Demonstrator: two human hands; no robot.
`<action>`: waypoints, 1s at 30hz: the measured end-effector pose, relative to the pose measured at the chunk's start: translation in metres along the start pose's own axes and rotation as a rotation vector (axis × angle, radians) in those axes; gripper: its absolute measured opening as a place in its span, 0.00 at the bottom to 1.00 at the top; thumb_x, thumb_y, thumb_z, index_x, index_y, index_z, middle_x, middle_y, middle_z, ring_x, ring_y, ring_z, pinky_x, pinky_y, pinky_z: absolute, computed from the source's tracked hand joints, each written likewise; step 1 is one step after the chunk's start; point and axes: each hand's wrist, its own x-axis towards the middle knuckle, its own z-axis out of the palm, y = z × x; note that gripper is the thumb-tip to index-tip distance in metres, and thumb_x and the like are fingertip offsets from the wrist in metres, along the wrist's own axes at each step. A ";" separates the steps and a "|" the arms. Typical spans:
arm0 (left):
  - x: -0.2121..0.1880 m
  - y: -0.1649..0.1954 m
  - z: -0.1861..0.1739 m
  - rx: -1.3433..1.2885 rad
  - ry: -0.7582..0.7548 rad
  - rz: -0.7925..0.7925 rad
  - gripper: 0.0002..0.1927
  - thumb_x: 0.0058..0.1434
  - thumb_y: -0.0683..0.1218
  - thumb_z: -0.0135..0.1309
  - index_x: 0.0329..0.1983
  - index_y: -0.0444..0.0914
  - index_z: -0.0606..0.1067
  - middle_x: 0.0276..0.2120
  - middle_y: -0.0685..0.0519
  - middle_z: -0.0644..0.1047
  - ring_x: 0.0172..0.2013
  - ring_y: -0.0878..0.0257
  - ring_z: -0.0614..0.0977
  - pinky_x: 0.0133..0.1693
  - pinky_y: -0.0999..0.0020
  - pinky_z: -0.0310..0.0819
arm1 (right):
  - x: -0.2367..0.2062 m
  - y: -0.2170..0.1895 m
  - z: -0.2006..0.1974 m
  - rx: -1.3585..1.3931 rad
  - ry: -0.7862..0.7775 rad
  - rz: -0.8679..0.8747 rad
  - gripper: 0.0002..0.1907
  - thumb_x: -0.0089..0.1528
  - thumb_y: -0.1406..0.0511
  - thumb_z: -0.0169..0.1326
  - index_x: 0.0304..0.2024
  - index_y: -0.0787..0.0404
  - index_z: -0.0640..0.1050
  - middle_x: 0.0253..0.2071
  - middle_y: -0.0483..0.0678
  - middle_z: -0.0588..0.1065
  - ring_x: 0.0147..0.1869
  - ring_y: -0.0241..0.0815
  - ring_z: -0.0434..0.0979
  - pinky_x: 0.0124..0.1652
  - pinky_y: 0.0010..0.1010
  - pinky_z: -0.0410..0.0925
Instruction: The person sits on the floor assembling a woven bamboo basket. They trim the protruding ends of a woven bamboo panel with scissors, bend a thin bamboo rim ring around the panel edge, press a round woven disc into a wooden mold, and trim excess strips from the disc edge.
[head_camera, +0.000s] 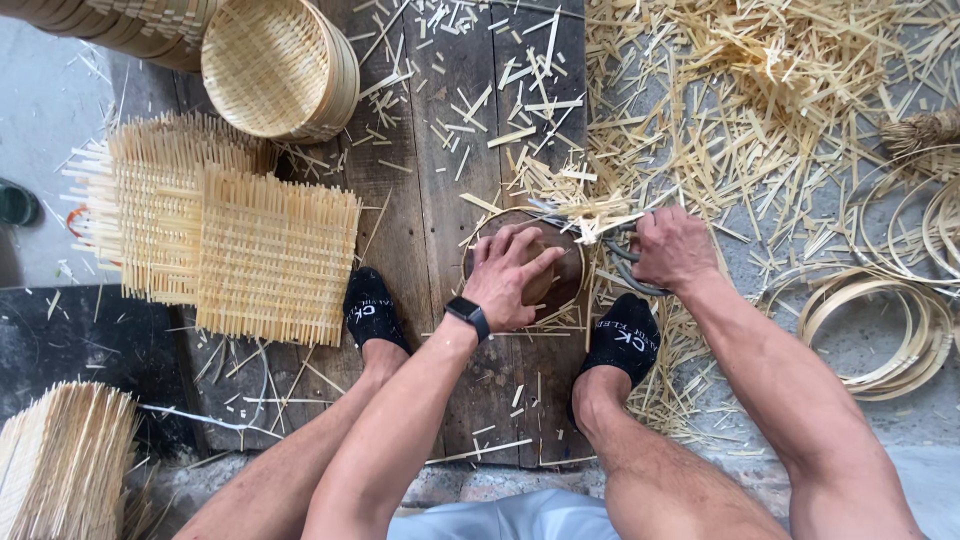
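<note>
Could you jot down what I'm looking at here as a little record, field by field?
Setting: dark wooden board on a grey floor, strewn with bamboo offcuts
Left hand: spread flat on a round dark form between the feet
Right hand: closed on the handles of shears, blades at pale strips sticking past the form's rim
Left of the feet: flat woven bamboo mats, stacked
Top left: round woven baskets
Right: coiled bamboo hoops
Bottom left: bundle of bamboo strips

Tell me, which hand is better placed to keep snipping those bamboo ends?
Probably the right hand: it grips the shears at the basket's edge. The left hand lies flat on the basket.
</note>
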 end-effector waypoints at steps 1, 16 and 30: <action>-0.002 0.003 0.002 -0.088 0.090 -0.122 0.54 0.31 0.52 0.70 0.68 0.55 0.65 0.64 0.48 0.61 0.66 0.44 0.58 0.61 0.40 0.54 | -0.001 0.001 0.000 0.028 -0.060 0.002 0.15 0.64 0.56 0.53 0.35 0.61 0.77 0.31 0.50 0.75 0.35 0.41 0.76 0.34 0.34 0.73; -0.002 -0.002 0.005 -0.208 0.069 -0.096 0.48 0.37 0.54 0.71 0.67 0.57 0.69 0.66 0.49 0.63 0.66 0.44 0.61 0.64 0.43 0.54 | -0.008 0.021 0.004 0.186 -0.176 0.149 0.13 0.67 0.59 0.48 0.32 0.60 0.75 0.27 0.51 0.75 0.30 0.44 0.75 0.33 0.40 0.73; 0.066 -0.037 0.021 -0.677 0.376 -1.014 0.20 0.52 0.66 0.59 0.40 0.52 0.87 0.45 0.44 0.80 0.52 0.44 0.76 0.63 0.48 0.63 | -0.003 -0.034 -0.004 1.479 -0.245 0.518 0.20 0.59 0.56 0.61 0.52 0.55 0.80 0.41 0.47 0.82 0.37 0.41 0.82 0.38 0.31 0.74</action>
